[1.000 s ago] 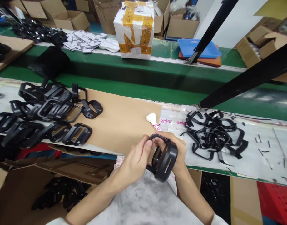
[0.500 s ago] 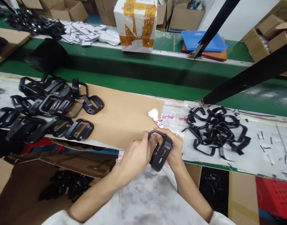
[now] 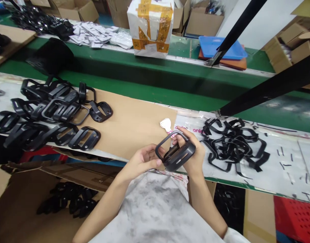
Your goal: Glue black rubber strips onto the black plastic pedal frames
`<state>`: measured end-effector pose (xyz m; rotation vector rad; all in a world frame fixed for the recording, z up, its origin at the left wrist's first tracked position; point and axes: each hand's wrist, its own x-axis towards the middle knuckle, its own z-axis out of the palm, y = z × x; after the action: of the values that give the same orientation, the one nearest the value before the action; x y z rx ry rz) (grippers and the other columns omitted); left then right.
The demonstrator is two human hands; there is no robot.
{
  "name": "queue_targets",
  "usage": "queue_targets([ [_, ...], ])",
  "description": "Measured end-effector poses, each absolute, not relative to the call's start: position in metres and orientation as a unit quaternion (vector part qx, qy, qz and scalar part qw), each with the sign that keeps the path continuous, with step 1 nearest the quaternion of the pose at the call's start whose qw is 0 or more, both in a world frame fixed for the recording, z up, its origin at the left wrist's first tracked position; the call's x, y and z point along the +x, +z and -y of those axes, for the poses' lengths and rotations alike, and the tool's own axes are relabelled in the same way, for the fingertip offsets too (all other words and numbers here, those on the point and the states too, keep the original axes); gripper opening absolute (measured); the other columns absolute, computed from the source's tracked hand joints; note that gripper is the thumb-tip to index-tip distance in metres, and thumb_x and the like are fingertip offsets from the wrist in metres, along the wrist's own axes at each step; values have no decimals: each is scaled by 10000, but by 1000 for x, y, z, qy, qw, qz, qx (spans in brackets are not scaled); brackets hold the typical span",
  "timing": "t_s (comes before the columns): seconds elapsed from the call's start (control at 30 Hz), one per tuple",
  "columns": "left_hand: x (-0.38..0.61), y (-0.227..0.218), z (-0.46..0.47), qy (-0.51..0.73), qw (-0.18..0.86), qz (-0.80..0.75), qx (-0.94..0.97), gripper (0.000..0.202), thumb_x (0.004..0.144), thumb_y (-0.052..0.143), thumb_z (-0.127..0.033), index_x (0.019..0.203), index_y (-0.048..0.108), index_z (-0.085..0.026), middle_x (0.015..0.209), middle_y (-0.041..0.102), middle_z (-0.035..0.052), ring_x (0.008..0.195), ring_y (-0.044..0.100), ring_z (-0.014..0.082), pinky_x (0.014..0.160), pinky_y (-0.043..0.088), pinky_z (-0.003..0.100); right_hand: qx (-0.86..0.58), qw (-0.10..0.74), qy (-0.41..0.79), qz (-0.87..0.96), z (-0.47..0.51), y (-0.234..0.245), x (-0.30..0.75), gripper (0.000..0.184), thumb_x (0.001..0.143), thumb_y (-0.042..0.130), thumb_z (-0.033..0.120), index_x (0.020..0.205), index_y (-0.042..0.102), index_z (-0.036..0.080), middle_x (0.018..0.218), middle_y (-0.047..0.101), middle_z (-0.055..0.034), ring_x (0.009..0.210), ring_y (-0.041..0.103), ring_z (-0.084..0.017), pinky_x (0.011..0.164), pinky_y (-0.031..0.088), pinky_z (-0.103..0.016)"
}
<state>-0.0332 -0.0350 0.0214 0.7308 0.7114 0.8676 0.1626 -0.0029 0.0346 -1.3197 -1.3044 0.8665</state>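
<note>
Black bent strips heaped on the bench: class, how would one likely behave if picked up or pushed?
The strips probably hold their shape rather than flop, since many show angular bends. One is likely light, being thin and narrow. Pushing one may drag neighbours along, as they overlap in a tangle.

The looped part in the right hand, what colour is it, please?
The looped part is black, seen best in the head view.
</note>
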Motion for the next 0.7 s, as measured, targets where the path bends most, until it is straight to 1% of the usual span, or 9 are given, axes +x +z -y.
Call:
queue_targets([
  [0.07, -34, 19, 35, 413, 801, -314, 299, 360, 814, 928, -325, 1065, 733, -155, 971, 680, 55, 843, 654, 144, 744, 527, 218, -544, 532, 364, 538, 3, 34, 161, 252, 1031, 687, 378, 1220, 784, 242, 912, 767, -40, 721, 733, -193, 712, 648, -326],
  [0.17, -33, 19, 31, 425, 831, -284, 218, 364, 849, 890, -439, 946, 734, -125, 929, 671, 51, 654, 603, 79, 617, 491, 185, -528, 544, 366, 539, 4, 34, 158, 236, 1044, 673, 354, 1218, 782, 238, 930, 768, -42, 746, 734, -187, 732, 645, -319],
  [0.23, -33, 18, 28, 424, 852, -262, 160, 367, 891, 847, -460, 887, 723, -115, 897, 668, 38, 516, 503, 21, 514, 428, 158, -516, 549, 370, 544, 4, 34, 157, 232, 1051, 666, 332, 1234, 775, 241, 946, 767, -37, 759, 733, -180, 746, 640, -312],
  [0.3, -32, 18, 26, 406, 876, -237, 104, 322, 903, 845, -412, 890, 725, -115, 883, 668, 17, 426, 394, -26, 432, 345, 125, -506, 553, 373, 547, 4, 33, 158, 229, 1057, 660, 316, 1247, 768, 248, 965, 764, -32, 763, 730, -172, 750, 634, -306],
  [0.37, -32, 17, 25, 389, 894, -215, 62, 283, 899, 857, -367, 914, 731, -114, 881, 672, -3, 373, 295, -60, 382, 269, 102, -500, 555, 374, 549, 4, 30, 159, 223, 1064, 651, 306, 1248, 764, 253, 970, 759, -28, 773, 727, -171, 758, 628, -306],
  [0.43, -31, 16, 26, 392, 895, -206, 53, 273, 879, 877, -335, 903, 733, -104, 867, 687, -3, 350, 269, -74, 374, 260, 91, -489, 561, 381, 549, 4, 26, 160, 208, 1066, 651, 297, 1239, 761, 260, 957, 748, -21, 784, 721, -169, 754, 618, -300],
  [0.53, -31, 18, 28, 414, 882, -211, 77, 289, 854, 899, -322, 853, 733, -86, 833, 722, 24, 339, 314, -70, 391, 302, 88, -465, 570, 411, 539, 6, 19, 160, 195, 1068, 652, 286, 1241, 743, 274, 910, 722, -8, 798, 713, -171, 733, 601, -288],
  [0.6, -32, 21, 30, 411, 882, -214, 90, 306, 862, 893, -343, 841, 730, -84, 821, 732, 32, 327, 311, -68, 383, 291, 91, -452, 572, 426, 536, 7, 16, 159, 203, 1075, 645, 283, 1261, 726, 281, 901, 719, -3, 815, 717, -174, 749, 600, -292],
  [0.7, -33, 23, 30, 415, 873, -232, 105, 332, 881, 876, -393, 858, 728, -97, 820, 727, 17, 321, 297, -68, 385, 303, 102, -450, 576, 423, 536, 8, 15, 157, 213, 1083, 639, 288, 1282, 715, 285, 948, 744, -9, 854, 736, -174, 806, 606, -302],
])
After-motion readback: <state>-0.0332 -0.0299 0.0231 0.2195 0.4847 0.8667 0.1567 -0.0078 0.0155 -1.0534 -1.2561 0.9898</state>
